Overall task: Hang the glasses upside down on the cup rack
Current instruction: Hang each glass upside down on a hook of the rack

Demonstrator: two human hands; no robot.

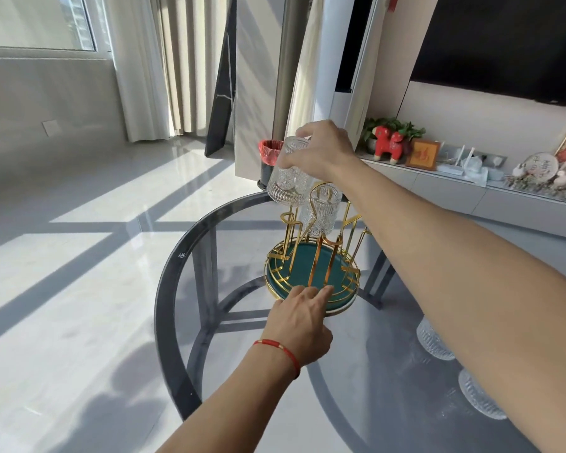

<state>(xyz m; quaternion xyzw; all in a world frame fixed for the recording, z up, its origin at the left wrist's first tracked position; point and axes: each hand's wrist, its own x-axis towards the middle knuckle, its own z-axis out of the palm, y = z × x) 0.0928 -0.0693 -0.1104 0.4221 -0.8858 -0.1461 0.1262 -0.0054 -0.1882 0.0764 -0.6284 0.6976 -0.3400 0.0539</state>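
Under the right hand [324,152] fingers gripping an inverted glass [290,176], a rack [311,256] prong is waiting; left hand [299,322] fingers, spread, are steadying the base. Next: lowering it straight.

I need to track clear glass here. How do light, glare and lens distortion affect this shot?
Head view: hard sunlight from the window throws barred shadows across the floor; the glass held in the right hand stays legible, but the two glasses on the glass table nearly vanish; wide-angle bending curves the edges.

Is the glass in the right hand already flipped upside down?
Yes: glass is mouth-down, right hand gripping its base above the rack.
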